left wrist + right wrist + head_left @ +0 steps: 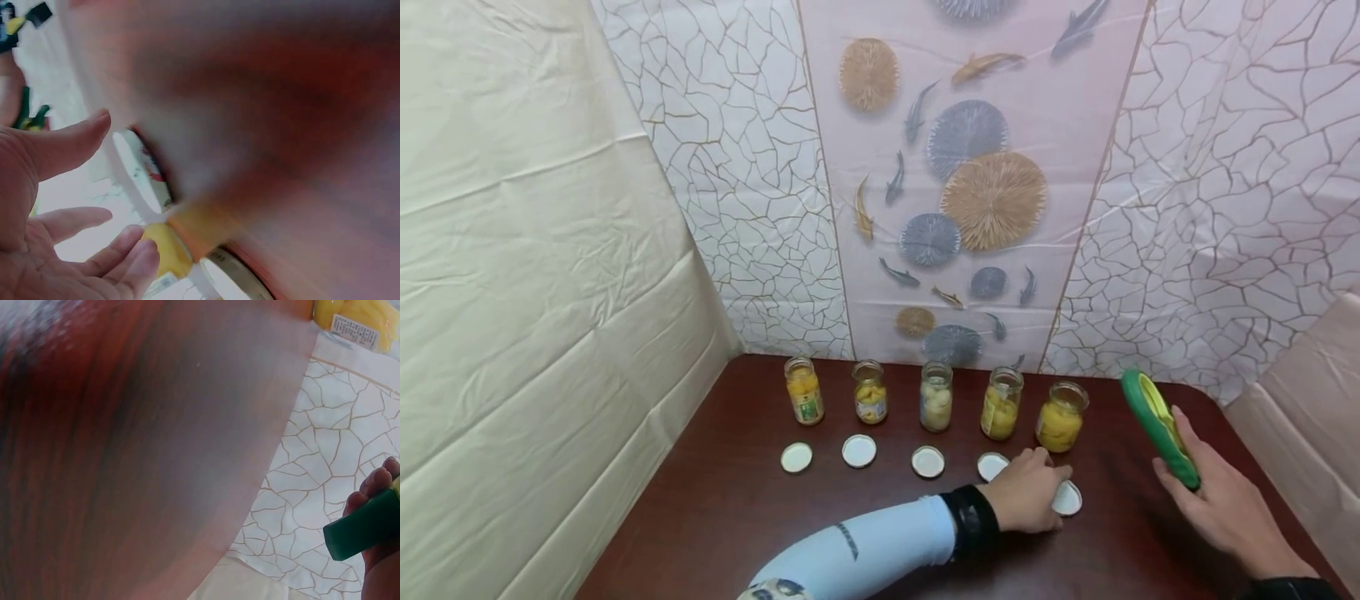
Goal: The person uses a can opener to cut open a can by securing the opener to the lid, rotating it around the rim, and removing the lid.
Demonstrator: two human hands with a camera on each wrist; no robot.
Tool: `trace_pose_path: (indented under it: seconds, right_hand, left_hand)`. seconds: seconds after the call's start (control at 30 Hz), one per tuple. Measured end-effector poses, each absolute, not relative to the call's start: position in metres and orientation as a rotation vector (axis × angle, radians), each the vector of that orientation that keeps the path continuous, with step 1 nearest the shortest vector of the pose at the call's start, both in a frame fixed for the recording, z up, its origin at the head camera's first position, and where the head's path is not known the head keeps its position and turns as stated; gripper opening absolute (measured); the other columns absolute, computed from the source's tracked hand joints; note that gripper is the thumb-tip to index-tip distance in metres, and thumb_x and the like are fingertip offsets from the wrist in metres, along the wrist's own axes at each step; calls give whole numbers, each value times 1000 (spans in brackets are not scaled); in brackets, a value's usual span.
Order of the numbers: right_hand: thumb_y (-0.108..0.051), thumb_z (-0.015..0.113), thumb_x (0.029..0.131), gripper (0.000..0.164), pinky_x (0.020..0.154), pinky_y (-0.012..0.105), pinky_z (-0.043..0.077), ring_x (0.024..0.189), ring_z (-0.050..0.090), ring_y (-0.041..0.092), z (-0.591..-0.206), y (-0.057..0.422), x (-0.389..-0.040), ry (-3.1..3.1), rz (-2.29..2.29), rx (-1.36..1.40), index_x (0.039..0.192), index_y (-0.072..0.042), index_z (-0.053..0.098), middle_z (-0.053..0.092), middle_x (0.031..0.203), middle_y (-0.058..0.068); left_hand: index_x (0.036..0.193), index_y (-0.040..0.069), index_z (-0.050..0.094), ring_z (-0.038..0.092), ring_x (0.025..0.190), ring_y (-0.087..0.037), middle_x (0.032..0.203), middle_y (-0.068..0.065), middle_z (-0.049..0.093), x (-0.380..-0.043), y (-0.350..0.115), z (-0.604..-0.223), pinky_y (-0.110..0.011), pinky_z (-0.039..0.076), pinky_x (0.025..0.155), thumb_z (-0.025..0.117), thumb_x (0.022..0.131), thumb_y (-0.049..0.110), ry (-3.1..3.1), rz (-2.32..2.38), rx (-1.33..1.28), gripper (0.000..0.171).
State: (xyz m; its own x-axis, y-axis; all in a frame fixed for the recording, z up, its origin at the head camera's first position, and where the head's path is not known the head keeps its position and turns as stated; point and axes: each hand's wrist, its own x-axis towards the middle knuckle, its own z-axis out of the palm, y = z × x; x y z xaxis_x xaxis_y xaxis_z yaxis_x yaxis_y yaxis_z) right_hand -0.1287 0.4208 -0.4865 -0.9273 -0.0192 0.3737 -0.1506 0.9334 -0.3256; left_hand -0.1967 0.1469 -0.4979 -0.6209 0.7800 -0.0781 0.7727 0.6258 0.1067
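My left hand (1026, 492) reaches over the table at the row of lids, beside the rightmost white-lined lid (1067, 498). In the left wrist view its thumb and fingers are spread apart near a lid (142, 170), with nothing pinched between them. Another lid (991, 467) lies partly behind this hand. On the right, my right hand (1225, 500) grips a green jar opener (1159, 427) with a yellow inner side, raised above the table. The right wrist view catches only one green end of it and some curled fingertips. The jar of yellow fruit (1062, 418) stands lidless just behind the left hand.
Several more open glass jars stand in a row along the back, among them one with pale fruit (936, 400) and a leftmost jar (805, 392). Further lids (859, 451) lie in front of them, white side up. Patterned cloth (760, 208) hangs behind the dark table (715, 517).
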Motion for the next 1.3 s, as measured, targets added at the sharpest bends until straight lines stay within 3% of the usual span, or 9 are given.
trace_pose_path:
  seconds: [0.2,0.53,0.7,0.9,1.13,1.3]
  right_hand:
    - [-32,70,96,92,48,39,37,66,50,22,-493,419,-124,-2725,467,129,165,-18,11,56,84,11]
    - [-32,73,93,92,48,39,38,66,49,20,-503,415,-118,-2729,456,126,164,-19,16,58,88,11]
    - [-34,74,92,93,48,41,38,67,51,22,-503,414,-120,-2721,454,116,164,-18,17,59,91,13]
    - [-52,72,90,98,45,36,33,62,47,21,-500,410,-126,-2779,395,-6,164,-16,18,55,85,14]
    - [-65,64,90,104,45,41,37,70,57,37,-498,410,-132,-2878,425,-166,160,-1,19,58,91,27]
    - [-68,62,90,107,46,44,39,68,56,38,-497,411,-141,-2898,460,-297,154,8,22,56,87,31]
  left_hand:
    - [151,24,50,50,124,-9,137,4,55,-178,89,-493,-23,41,105,77,85,56,2794,293,1269,78]
    - [146,21,56,52,121,-18,133,-2,57,-163,-11,-495,-37,47,100,81,88,43,2810,763,1023,67]
    - [146,24,56,51,122,-18,136,-1,55,-170,-26,-497,-41,47,100,81,89,37,2781,857,979,64]
    - [146,22,55,51,125,-18,138,-1,55,-175,-30,-501,-44,45,104,80,89,37,2786,867,964,64]
    - [147,21,55,49,128,-19,140,-1,54,-169,-32,-509,-44,46,104,77,91,43,2796,866,916,65]
    - [147,21,55,49,127,-21,140,-2,54,-167,-37,-509,-45,46,102,75,92,46,2771,897,893,63]
